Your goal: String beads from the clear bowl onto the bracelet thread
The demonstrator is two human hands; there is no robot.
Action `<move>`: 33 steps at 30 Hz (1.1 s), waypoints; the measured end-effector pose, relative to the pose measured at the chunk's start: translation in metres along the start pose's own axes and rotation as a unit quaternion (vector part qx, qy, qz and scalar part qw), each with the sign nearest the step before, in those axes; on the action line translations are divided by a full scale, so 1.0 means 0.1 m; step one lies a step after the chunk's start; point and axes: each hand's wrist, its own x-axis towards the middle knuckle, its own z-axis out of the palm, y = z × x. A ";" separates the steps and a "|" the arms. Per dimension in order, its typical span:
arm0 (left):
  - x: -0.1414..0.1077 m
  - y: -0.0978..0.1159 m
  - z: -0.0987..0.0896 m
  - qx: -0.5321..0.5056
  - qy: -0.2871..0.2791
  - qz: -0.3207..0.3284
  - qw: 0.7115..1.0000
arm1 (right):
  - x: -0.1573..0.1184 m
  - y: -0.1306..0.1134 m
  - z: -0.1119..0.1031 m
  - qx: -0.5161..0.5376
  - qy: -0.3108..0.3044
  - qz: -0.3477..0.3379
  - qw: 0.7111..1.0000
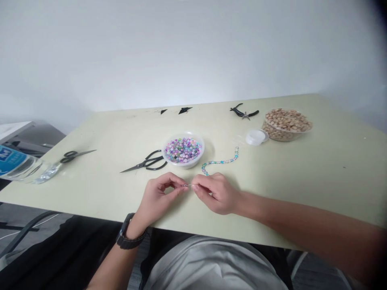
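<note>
My left hand [160,194], with a dark watch [130,233] on its wrist, pinches a tiny bead at its fingertips. Facing it, my right hand [216,192] is closed on a thin beading thread [189,185], whose short end spans the small gap between the two hands. From behind the right hand, a strand of beads [222,162] in blue, green and pink curves away across the table. Just beyond my fingers stands a white bowl [184,164] full of loose pastel beads [183,150]. The fingertips partly hide the bead.
Black-handled scissors [145,163] lie against the bowl's left side. Farther left are another pair of scissors [72,155] and a water bottle [24,166] on its side. Pliers [243,112], a small white lid [255,137] and a tub of brown beads [286,124] sit at the back right.
</note>
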 end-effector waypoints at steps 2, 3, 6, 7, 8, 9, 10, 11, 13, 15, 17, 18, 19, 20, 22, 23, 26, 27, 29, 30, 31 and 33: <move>0.00 0.00 0.00 -0.001 0.002 0.001 1.000 | 0.01 0.00 -0.01 -0.002 -0.003 -0.011 1.000; 0.00 0.01 0.00 -0.003 0.002 0.002 1.000 | 0.01 -0.01 -0.01 -0.003 -0.004 -0.015 1.000; 0.00 0.03 0.01 -0.012 -0.001 0.003 1.000 | 0.02 -0.03 -0.02 -0.013 -0.004 -0.020 1.000; 0.00 0.03 0.01 -0.014 -0.001 0.004 1.000 | 0.02 -0.03 -0.02 -0.017 -0.003 -0.019 1.000; 0.00 0.03 0.01 -0.015 -0.001 0.005 1.000 | 0.02 -0.04 -0.02 -0.020 -0.003 -0.018 1.000; 0.00 0.04 0.01 -0.014 0.000 0.007 1.000 | 0.01 -0.04 -0.02 -0.021 -0.002 -0.016 1.000; 0.01 0.04 0.01 -0.013 0.001 0.009 1.000 | 0.01 -0.03 -0.01 -0.020 -0.002 -0.014 1.000; 0.01 0.03 0.01 -0.011 0.001 0.012 1.000 | 0.01 -0.03 -0.01 -0.019 -0.002 -0.013 1.000; 0.01 0.03 0.01 -0.006 0.001 0.017 1.000 | 0.00 -0.03 -0.01 -0.017 0.001 -0.011 1.000; 0.01 0.03 0.01 -0.002 0.000 0.019 1.000 | 0.00 -0.03 -0.01 -0.018 0.004 -0.010 1.000; 0.00 0.04 0.01 0.000 -0.001 0.018 1.000 | 0.00 -0.03 -0.01 -0.021 0.006 -0.011 1.000; 0.00 0.04 0.00 0.002 -0.002 0.018 1.000 | 0.01 -0.03 -0.01 -0.024 0.007 -0.013 1.000; 0.00 0.04 0.00 0.003 -0.004 0.019 1.000 | 0.01 -0.03 -0.01 -0.026 0.009 -0.016 0.999; 0.00 0.04 0.00 0.005 -0.005 0.019 1.000 | 0.01 -0.03 -0.01 -0.028 0.010 -0.020 0.999; -0.01 0.04 0.00 0.009 -0.006 0.019 1.000 | 0.02 -0.03 -0.01 -0.031 0.009 -0.024 0.999; -0.01 0.04 0.00 0.012 -0.006 0.018 1.000 | 0.02 -0.03 -0.01 -0.032 0.008 -0.025 0.999; -0.01 0.05 0.00 0.017 -0.008 0.014 1.000 | 0.01 -0.03 -0.01 -0.042 0.005 -0.022 0.999; -0.01 0.05 0.00 0.018 -0.009 0.014 1.000 | 0.01 -0.04 0.00 -0.047 0.004 -0.020 0.999; -0.02 0.06 0.00 0.018 -0.014 0.013 1.000 | 0.01 -0.04 0.00 -0.057 0.001 -0.016 0.998; -0.02 0.06 0.01 0.018 -0.016 0.013 1.000 | 0.01 -0.04 0.00 -0.060 -0.002 -0.014 0.998; -0.02 0.06 0.01 0.018 -0.017 0.013 1.000 | 0.01 -0.03 -0.01 -0.062 -0.006 -0.012 0.998; -0.02 0.06 0.02 0.021 -0.017 0.011 1.000 | 0.01 -0.03 -0.01 -0.062 -0.013 -0.010 0.998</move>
